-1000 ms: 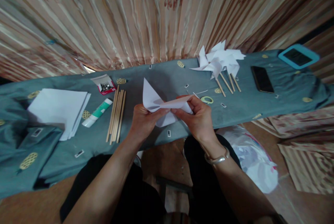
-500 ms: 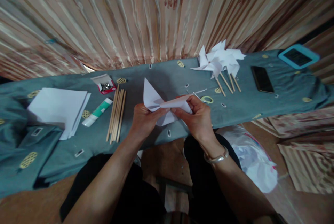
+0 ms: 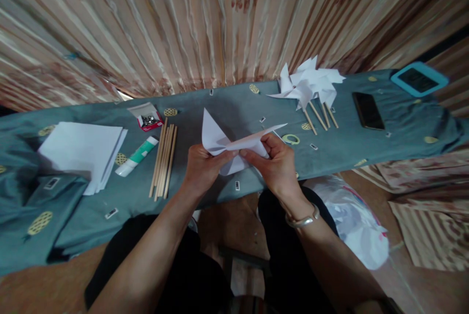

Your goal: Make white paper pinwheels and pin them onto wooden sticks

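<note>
A white paper pinwheel [image 3: 213, 133], its blades partly folded in toward the middle, is held over the table's front edge. My left hand [image 3: 205, 165] is closed on its left side, the thumb pressing close to the centre. On the other side my right hand [image 3: 273, 157] pinches the paper, thumb near the centre and fingers behind a fold. Both thumbs almost meet. Fingertips behind the paper are hidden. Just beyond my right hand lies a pair of scissors [image 3: 290, 139] with a pale yellow-green handle, partly covered.
Left on the cloth-covered table [image 3: 205, 104] are stacked white paper [image 3: 82, 150], a glue tube [image 3: 137, 156], wooden sticks [image 3: 164, 162] and an open box of metal pins [image 3: 149, 118]. Finished pinwheels [image 3: 308, 82], a phone [image 3: 368, 110] and a blue-framed device [image 3: 419, 79] lie right. A plastic bag [image 3: 351, 221] sits below.
Almost nothing differs. The right-hand fold of the paper has shifted slightly, its tip a little further left; both hands keep their hold.
</note>
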The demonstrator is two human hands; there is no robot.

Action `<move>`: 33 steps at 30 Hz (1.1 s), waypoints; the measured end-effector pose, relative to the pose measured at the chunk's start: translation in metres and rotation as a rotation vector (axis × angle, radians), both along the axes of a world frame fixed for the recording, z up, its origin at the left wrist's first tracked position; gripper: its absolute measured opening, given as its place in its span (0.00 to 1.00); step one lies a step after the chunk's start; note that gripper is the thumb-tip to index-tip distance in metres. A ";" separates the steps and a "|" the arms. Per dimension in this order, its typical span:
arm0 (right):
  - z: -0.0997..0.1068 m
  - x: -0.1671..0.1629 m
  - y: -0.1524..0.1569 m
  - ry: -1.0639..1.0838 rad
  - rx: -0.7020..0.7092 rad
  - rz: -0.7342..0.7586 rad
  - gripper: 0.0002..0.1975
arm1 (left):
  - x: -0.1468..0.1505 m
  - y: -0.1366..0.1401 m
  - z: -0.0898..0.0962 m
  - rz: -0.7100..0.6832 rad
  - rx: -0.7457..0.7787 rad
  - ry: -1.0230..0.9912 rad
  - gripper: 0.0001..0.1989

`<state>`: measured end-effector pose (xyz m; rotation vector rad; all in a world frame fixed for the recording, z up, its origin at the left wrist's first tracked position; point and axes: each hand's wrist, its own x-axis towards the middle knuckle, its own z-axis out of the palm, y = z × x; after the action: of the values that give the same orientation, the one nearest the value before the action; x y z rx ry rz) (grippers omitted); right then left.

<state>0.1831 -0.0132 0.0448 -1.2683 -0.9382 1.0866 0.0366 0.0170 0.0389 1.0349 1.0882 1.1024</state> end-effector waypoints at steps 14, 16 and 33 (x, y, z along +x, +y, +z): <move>-0.005 0.001 0.001 -0.011 -0.002 0.006 0.12 | 0.002 0.001 -0.004 0.016 -0.011 0.042 0.07; -0.007 0.001 0.002 -0.017 -0.004 0.000 0.12 | 0.002 0.001 -0.005 0.014 -0.007 0.048 0.07; -0.008 0.000 0.001 0.002 -0.006 -0.012 0.12 | 0.002 0.002 -0.010 0.018 -0.015 0.077 0.07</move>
<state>0.1835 -0.0118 0.0366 -1.2762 -0.9259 1.0819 0.0384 0.0189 0.0289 1.0653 1.1671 1.0746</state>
